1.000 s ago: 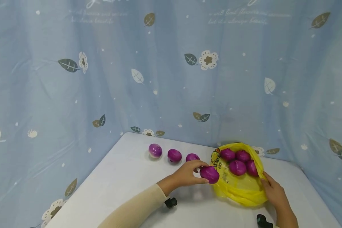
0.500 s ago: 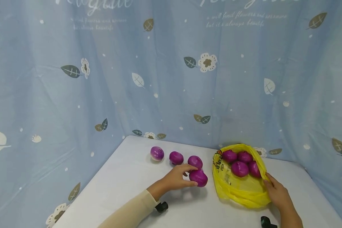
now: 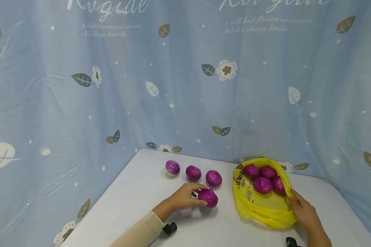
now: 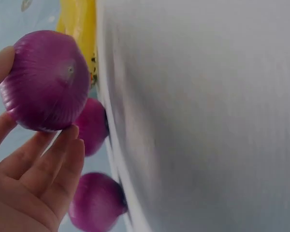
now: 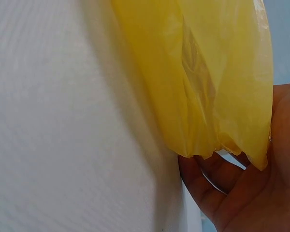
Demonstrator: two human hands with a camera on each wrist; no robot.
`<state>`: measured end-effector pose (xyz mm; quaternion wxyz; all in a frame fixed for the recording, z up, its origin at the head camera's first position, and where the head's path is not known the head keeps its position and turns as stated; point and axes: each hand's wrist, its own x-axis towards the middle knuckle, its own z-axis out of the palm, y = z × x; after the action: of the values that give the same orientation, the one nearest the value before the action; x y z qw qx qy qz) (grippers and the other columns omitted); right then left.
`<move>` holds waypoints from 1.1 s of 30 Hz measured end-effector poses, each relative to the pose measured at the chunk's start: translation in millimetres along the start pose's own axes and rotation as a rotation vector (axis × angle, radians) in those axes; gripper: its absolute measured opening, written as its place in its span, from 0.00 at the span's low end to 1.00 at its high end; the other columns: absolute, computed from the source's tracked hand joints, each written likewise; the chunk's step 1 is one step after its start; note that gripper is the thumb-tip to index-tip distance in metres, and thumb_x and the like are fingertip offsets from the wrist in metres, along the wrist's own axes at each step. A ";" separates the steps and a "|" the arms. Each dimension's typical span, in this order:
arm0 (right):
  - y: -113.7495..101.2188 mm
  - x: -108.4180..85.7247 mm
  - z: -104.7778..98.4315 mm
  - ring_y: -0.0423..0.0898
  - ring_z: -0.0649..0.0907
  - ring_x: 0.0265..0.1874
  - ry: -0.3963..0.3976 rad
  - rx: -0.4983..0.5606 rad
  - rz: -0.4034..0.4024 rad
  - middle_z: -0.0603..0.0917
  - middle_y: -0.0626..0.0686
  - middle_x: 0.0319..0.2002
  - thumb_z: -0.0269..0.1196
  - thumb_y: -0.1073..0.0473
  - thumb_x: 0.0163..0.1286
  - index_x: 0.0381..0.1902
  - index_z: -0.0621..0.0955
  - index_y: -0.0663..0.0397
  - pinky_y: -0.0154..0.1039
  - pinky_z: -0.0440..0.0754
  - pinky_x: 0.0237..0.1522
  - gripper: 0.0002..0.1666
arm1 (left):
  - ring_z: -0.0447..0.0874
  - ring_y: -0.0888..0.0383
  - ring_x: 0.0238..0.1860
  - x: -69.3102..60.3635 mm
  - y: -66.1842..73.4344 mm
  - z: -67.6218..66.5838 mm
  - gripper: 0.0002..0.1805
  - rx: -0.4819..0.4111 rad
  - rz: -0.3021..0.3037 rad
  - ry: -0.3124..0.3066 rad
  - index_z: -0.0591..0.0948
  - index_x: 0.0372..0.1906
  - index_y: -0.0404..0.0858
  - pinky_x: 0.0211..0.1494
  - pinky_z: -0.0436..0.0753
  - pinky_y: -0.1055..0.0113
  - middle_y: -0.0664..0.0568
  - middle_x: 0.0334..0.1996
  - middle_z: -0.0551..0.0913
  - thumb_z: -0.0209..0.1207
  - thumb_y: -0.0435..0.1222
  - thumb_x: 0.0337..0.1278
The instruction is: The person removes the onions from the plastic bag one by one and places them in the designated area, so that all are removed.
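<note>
My left hand (image 3: 185,197) pinches a purple onion (image 3: 208,198) between thumb and fingertips, left of the bag and close to the table top. The left wrist view shows this onion (image 4: 46,79) at the fingertips. At the right, my right hand (image 3: 307,214) grips the edge of a yellow plastic bag (image 3: 267,218), whose mouth faces up with several purple onions (image 3: 262,185) inside. In the right wrist view the bag (image 5: 198,87) lies against the fingers of the hand (image 5: 251,193), partly hiding them.
Three more onions stand in a row behind my left hand: a purple and white one (image 3: 172,168), a purple one (image 3: 193,173) and another (image 3: 214,178). The white table (image 3: 133,192) meets a blue patterned curtain (image 3: 179,103) at its back and sides.
My left hand has moved left and down with its onion, away from the bag, uncovering the nearest onion of the row. The right hand keeps its hold on the bag edge.
</note>
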<state>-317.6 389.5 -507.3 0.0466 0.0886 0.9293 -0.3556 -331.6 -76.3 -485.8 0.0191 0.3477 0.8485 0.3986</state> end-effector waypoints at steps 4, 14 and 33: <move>1.4 -0.4 -1.4 0.79 0.50 0.64 -0.002 -0.001 0.005 0.48 0.77 0.69 0.32 0.35 0.77 0.75 0.45 0.62 0.74 0.49 0.59 0.44 | 0.78 0.67 0.49 -1.1 -1.5 -2.9 0.29 0.033 0.003 -0.013 0.79 0.59 0.45 0.50 0.80 0.66 0.64 0.52 0.80 0.71 0.48 0.51; 1.6 -0.1 1.0 0.78 0.50 0.65 0.011 0.010 0.028 0.48 0.76 0.69 0.32 0.36 0.78 0.75 0.46 0.62 0.73 0.50 0.60 0.43 | 0.76 0.65 0.55 1.4 -3.1 -1.5 0.30 0.054 -0.018 -0.071 0.79 0.59 0.45 0.53 0.79 0.66 0.62 0.54 0.79 0.73 0.42 0.48; 1.9 1.4 1.5 0.78 0.51 0.65 0.013 0.013 -0.004 0.50 0.77 0.69 0.33 0.36 0.78 0.75 0.46 0.61 0.74 0.50 0.60 0.43 | 0.69 0.64 0.61 6.7 -0.6 9.7 0.40 0.281 -0.024 -0.094 0.73 0.66 0.53 0.62 0.71 0.65 0.61 0.59 0.73 0.75 0.46 0.44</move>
<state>-318.6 390.1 -509.9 0.0394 0.0895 0.9273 -0.3614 -334.0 -66.0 -491.2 0.0147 0.3553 0.8981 0.2587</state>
